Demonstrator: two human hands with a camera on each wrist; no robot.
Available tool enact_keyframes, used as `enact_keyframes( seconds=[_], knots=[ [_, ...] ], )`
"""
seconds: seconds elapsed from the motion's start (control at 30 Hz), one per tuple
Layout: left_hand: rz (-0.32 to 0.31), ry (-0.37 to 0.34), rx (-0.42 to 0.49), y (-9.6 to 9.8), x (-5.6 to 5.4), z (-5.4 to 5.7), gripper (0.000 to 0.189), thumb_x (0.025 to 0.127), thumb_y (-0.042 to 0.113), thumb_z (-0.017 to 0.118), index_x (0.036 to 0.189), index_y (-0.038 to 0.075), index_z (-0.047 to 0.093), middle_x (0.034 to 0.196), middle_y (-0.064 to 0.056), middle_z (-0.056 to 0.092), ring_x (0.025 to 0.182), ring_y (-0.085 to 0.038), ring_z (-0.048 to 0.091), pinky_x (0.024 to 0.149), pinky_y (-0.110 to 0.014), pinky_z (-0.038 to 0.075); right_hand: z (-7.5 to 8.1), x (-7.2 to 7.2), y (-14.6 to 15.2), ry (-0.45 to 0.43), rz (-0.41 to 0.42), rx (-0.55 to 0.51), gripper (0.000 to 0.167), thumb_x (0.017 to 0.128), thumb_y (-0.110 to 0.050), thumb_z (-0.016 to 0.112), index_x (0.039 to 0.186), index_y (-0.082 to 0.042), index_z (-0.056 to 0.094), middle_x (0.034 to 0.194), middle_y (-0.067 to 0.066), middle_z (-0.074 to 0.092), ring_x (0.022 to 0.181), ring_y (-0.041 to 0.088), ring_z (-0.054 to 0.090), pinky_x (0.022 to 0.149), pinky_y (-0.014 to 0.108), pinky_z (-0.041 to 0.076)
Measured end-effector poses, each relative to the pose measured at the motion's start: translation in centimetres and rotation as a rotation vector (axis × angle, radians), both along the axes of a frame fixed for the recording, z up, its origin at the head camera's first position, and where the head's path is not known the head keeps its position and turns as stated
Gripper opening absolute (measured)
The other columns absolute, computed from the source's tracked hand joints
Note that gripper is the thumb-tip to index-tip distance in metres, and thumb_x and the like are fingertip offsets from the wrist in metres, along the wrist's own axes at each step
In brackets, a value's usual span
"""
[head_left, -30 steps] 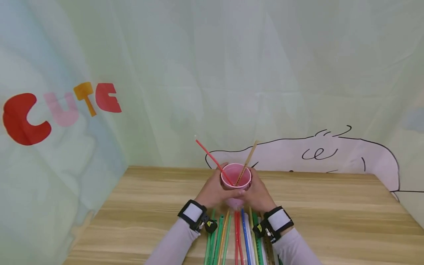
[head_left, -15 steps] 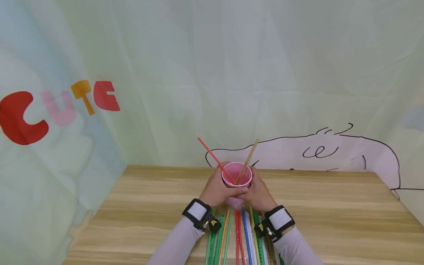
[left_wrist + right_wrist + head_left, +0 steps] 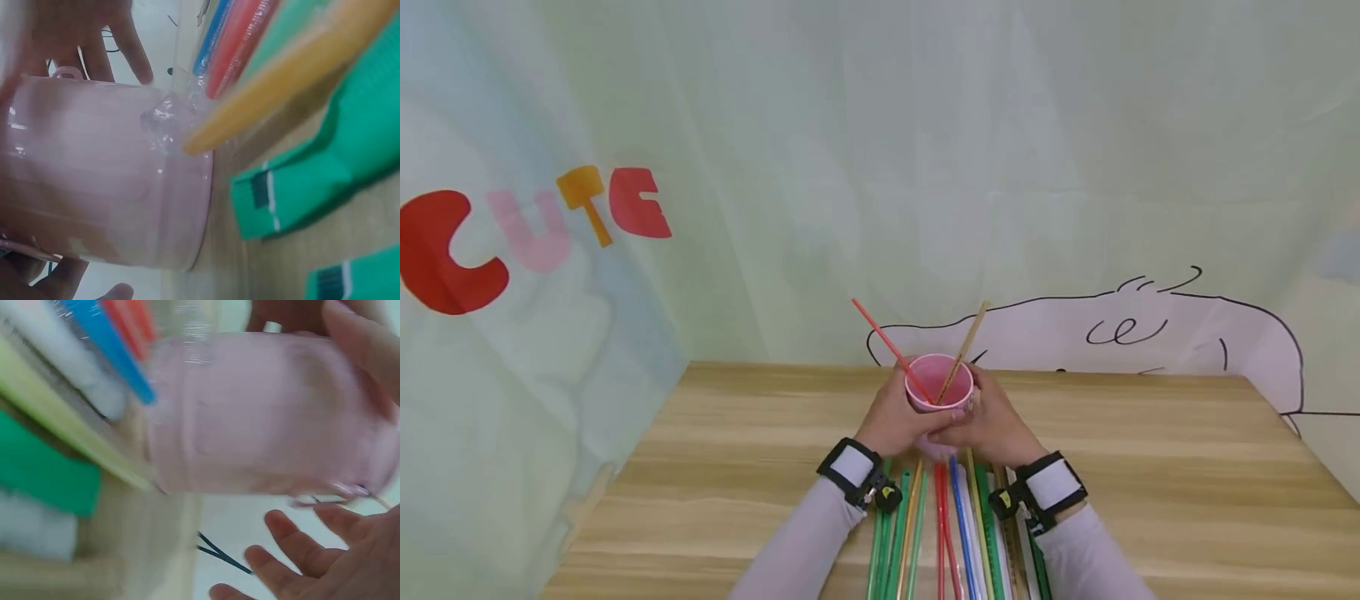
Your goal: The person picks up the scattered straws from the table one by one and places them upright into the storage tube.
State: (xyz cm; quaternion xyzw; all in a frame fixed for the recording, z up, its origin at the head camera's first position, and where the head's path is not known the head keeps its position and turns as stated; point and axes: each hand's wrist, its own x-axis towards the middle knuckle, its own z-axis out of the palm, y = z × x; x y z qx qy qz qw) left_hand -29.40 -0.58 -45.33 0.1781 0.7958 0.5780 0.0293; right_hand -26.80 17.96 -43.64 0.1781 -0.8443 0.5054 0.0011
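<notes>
A pink cup (image 3: 936, 449) with small loops at its sides stands between my two hands in the head view. From it lean a red straw-like stick (image 3: 876, 327) to the left and a tan one (image 3: 972, 333) to the right. My left hand (image 3: 889, 423) grips the cup's left side, its thumb across the front under the rim. My right hand (image 3: 1000, 427) holds the right side, its thumb below the left one. In the right wrist view the right fingers (image 3: 294, 537) spread beside the cup wall. The cup's base is close to the wooden table in the left wrist view.
In front of the cup, between the forearms, lies a row of long thin sticks: green (image 3: 898, 533), orange (image 3: 909, 525), red (image 3: 941, 533), blue (image 3: 960, 533), white and yellow. The wooden table (image 3: 1150, 483) meets a printed cloth backdrop (image 3: 865, 167).
My right hand has shifted slightly to the right and its thumb now shows below the left thumb. The cup and the whole scene sit a little higher in the head view.
</notes>
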Motion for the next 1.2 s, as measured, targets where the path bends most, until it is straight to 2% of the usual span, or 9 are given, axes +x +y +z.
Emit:
enact_keyframes(
  seconds=[0.1, 0.17, 0.3, 0.4, 0.5, 0.57, 0.73, 0.97, 1.2],
  knots=[
    [-0.005, -0.011, 0.001, 0.0, 0.0, 0.1, 0.095, 0.077, 0.042, 0.092, 0.152, 0.026, 0.037, 0.145, 0.001, 0.056, 0.134, -0.020, 0.055, 0.110, -0.044, 0.052, 1.4, 1.6, 1.3, -0.100, -0.092, 0.115, 0.102, 0.084, -0.037, 0.086, 0.161, -0.008, 0.026, 0.159, 0.020, 0.039, 0.148, 0.045, 0.038, 0.114, 0.073, 0.035],
    [-0.008, -0.020, -0.001, 0.0, 0.0, 0.2, 0.095, 0.077, 0.042, 0.092, 0.152, 0.025, 0.036, 0.144, 0.001, 0.057, 0.134, -0.020, 0.055, 0.110, -0.045, 0.052, 2.3, 2.7, 2.2, -0.132, -0.127, 0.170, 0.094, 0.089, -0.042, 0.080, 0.160, -0.008, 0.029, 0.159, 0.023, 0.040, 0.148, 0.048, 0.037, 0.112, 0.074, 0.037],
    [-0.008, -0.038, -0.012, 0.0, -0.1, 0.1, 0.094, 0.077, 0.045, 0.091, 0.152, 0.026, 0.036, 0.144, 0.001, 0.057, 0.134, -0.021, 0.055, 0.109, -0.045, 0.052, 3.6, 4.6, 4.2, -0.127, -0.183, 0.277, 0.072, 0.094, -0.045, 0.074, 0.150, -0.008, 0.047, 0.149, 0.022, 0.054, 0.138, 0.046, 0.049, 0.103, 0.066, 0.050],
    [-0.006, -0.043, -0.018, 0.0, -0.2, 0.0, 0.095, 0.077, 0.049, 0.090, 0.151, 0.027, 0.036, 0.144, 0.002, 0.057, 0.134, -0.021, 0.055, 0.108, -0.045, 0.054, 3.8, 6.2, 5.5, -0.120, -0.214, 0.346, 0.059, 0.095, -0.044, 0.073, 0.138, -0.006, 0.059, 0.136, 0.018, 0.065, 0.125, 0.039, 0.060, 0.095, 0.057, 0.057],
    [-0.005, -0.043, -0.023, 0.0, -0.2, -0.1, 0.096, 0.076, 0.050, 0.090, 0.152, 0.026, 0.036, 0.144, 0.001, 0.056, 0.134, -0.022, 0.054, 0.106, -0.044, 0.055, 3.3, 7.7, 6.7, -0.144, -0.244, 0.406, 0.048, 0.095, -0.040, 0.074, 0.125, -0.004, 0.066, 0.117, 0.013, 0.072, 0.106, 0.028, 0.068, 0.083, 0.046, 0.061],
    [-0.005, -0.045, -0.028, -0.1, -0.2, -0.1, 0.096, 0.076, 0.049, 0.090, 0.152, 0.026, 0.036, 0.144, 0.001, 0.056, 0.134, -0.022, 0.054, 0.105, -0.043, 0.056, 2.8, 8.6, 7.3, -0.176, -0.267, 0.449, 0.041, 0.095, -0.038, 0.074, 0.117, -0.004, 0.069, 0.105, 0.008, 0.073, 0.094, 0.022, 0.068, 0.076, 0.040, 0.059],
    [-0.010, -0.043, -0.025, -0.3, -0.1, 0.2, 0.096, 0.077, 0.048, 0.090, 0.153, 0.025, 0.036, 0.145, 0.000, 0.056, 0.134, -0.022, 0.054, 0.105, -0.043, 0.056, 1.4, 10.5, 8.0, -0.242, -0.328, 0.564, 0.023, 0.091, -0.028, 0.077, 0.100, -0.008, 0.069, 0.082, 0.002, 0.065, 0.071, 0.016, 0.057, 0.059, 0.031, 0.046],
    [-0.018, -0.041, -0.003, -0.3, 0.1, 0.4, 0.094, 0.078, 0.044, 0.090, 0.153, 0.023, 0.036, 0.145, -0.002, 0.056, 0.135, -0.024, 0.054, 0.107, -0.044, 0.055, -0.2, 11.6, 7.9, -0.304, -0.347, 0.655, 0.021, 0.085, -0.026, 0.081, 0.088, -0.011, 0.068, 0.076, -0.001, 0.064, 0.068, 0.017, 0.055, 0.059, 0.032, 0.044],
    [-0.021, -0.039, -0.006, -0.3, 0.2, 0.4, 0.095, 0.079, 0.044, 0.090, 0.153, 0.023, 0.035, 0.146, -0.003, 0.055, 0.136, -0.025, 0.053, 0.105, -0.045, 0.056, -0.9, 11.7, 7.8, -0.331, -0.351, 0.711, 0.019, 0.086, -0.027, 0.077, 0.082, -0.010, 0.068, 0.072, 0.000, 0.062, 0.066, 0.018, 0.054, 0.058, 0.031, 0.041]
  ],
)
